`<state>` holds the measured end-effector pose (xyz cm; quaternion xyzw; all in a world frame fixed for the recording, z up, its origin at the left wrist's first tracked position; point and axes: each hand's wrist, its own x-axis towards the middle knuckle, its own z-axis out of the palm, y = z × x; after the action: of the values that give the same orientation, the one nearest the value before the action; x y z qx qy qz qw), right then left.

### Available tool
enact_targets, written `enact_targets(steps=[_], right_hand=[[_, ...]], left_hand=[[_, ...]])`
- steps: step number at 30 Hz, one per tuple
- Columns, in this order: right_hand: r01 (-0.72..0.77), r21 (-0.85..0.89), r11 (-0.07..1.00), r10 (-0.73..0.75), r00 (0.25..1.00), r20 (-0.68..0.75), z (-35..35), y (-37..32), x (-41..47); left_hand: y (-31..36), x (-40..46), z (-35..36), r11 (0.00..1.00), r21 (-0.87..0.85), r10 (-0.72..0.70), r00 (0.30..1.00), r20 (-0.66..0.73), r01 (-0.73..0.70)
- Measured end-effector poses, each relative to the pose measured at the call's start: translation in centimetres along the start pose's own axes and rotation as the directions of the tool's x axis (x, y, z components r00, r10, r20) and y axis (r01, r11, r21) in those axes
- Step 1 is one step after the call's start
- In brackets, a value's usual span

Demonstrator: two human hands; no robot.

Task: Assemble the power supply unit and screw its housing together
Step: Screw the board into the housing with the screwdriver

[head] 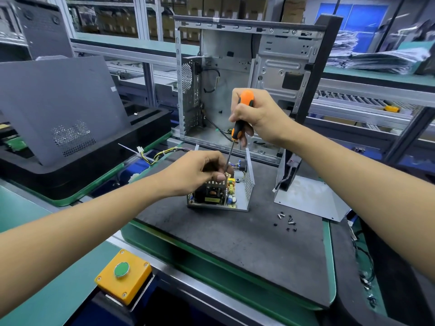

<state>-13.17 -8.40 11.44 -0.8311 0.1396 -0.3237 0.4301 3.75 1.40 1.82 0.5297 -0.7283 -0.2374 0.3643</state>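
Grip: right hand (253,114) clenches the orange-and-black screwdriver (241,118) by its handle, shaft angled down; left hand (200,171) curls over the circuit board (215,192), fingertips pinched at the shaft's tip.
Unit: open metal housing (244,189) holding the board sits on the dark mat (235,243).
Cover: grey panel (306,198) stands just right.
Screws: loose screws (288,221) lie near the housing.
Behind: bare computer case (235,67) stands upright.

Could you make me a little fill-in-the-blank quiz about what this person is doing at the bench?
1. The right hand grips a screwdriver with an ____ and black handle.
2. The left hand steadies the screwdriver's ____ above the open power supply.
3. Loose screws lie on the ____ mat.

Missing words: orange; shaft; grey
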Motion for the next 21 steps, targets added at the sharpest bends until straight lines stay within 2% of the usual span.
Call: enact_targets(steps=[8, 13, 21], right_hand=[[-0.01, -0.023, 1.0, 0.01, 1.0, 0.019, 0.2, 0.1, 0.1], [-0.036, -0.036, 0.999, 0.037, 0.999, 0.015, 0.5, 0.3, 0.0], [-0.049, -0.049, 0.998, 0.047, 0.998, -0.045, 0.4, 0.5, -1.4]], left_hand=[[-0.7, 0.3, 0.1, 1.0, 0.012, 0.001, 1.0, -0.008, -0.001], [-0.6, 0.3, 0.3, 0.996, 0.092, -0.01, 1.0, -0.01, 0.011], [0.5, 1.6, 1.3, 0.985, 0.172, -0.051, 0.995, 0.089, 0.035]])
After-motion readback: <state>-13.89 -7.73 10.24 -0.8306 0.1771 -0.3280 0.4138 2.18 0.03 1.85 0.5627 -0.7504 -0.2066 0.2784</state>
